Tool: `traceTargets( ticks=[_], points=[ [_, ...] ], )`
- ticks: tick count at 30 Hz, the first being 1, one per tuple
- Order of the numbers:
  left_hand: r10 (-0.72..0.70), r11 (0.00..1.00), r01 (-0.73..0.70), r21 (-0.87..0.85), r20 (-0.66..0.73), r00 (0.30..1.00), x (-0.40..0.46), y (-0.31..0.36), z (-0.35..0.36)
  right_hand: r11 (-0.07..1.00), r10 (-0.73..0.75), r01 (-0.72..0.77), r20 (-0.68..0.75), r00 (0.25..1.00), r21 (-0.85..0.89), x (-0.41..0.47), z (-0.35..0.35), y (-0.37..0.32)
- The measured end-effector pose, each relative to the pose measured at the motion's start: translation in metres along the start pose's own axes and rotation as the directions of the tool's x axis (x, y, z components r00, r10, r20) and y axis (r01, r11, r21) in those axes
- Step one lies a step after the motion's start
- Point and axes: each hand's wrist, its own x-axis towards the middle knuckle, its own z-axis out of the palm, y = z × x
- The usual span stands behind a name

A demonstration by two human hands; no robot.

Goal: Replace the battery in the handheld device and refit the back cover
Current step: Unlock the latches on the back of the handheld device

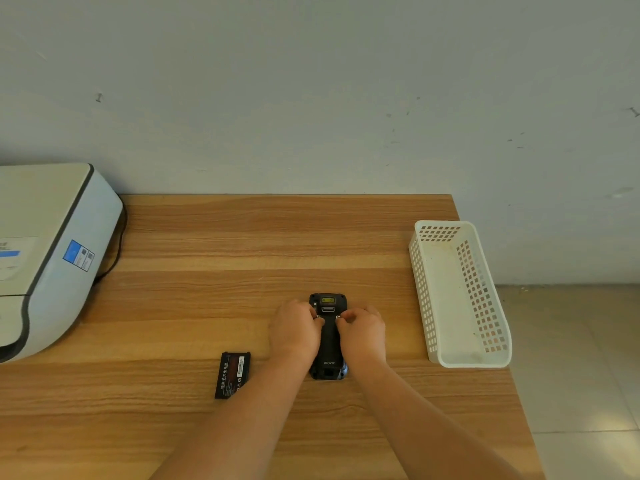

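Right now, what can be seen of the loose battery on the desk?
The battery is a flat black rectangular pack with a printed label showing a red patch and white text too small to read. It lies label up and slightly tilted on the wooden desk, near the left forearm and left of the handheld device. Neither hand touches it.

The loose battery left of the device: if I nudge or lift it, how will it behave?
The battery is a flat, dark slab lying flat on the wooden table, so it should slide, not roll or tip. It looks rigid, so probably no flex. Its low edges may make a grip from above awkward.
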Motion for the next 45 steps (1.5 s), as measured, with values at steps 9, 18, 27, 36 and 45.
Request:
traceTargets(
  ticks=[9,18,27,36,45],
  points=[
    [-0.141,0.981,0.142,-0.129,0.021,0.990,0.002,-0.001,0.007,0.928,0.219,-0.206,-0.007,0.976,0.311,0.002,0.008,-0.003],
    [-0.178,0.957,0.171,-0.236,-0.010,0.984,0.003,-0.001,0.016,0.914,0.208,-0.173,-0.057,0.976,0.366,-0.005,0.011,-0.002],
    [-0.179,0.946,0.171,-0.274,-0.004,0.984,0.002,-0.003,0.017,0.925,0.188,-0.169,-0.023,0.982,0.341,-0.001,0.010,0.003],
    [-0.177,0.939,0.169,-0.300,0.002,0.984,-0.002,-0.003,0.015,0.888,0.321,-0.287,-0.037,0.947,0.358,-0.001,0.016,-0.007],
    [-0.180,0.940,0.172,-0.295,0.001,0.984,-0.003,-0.001,0.014,0.862,0.374,-0.328,-0.048,0.926,0.385,-0.004,0.019,-0.010]
  ],
)
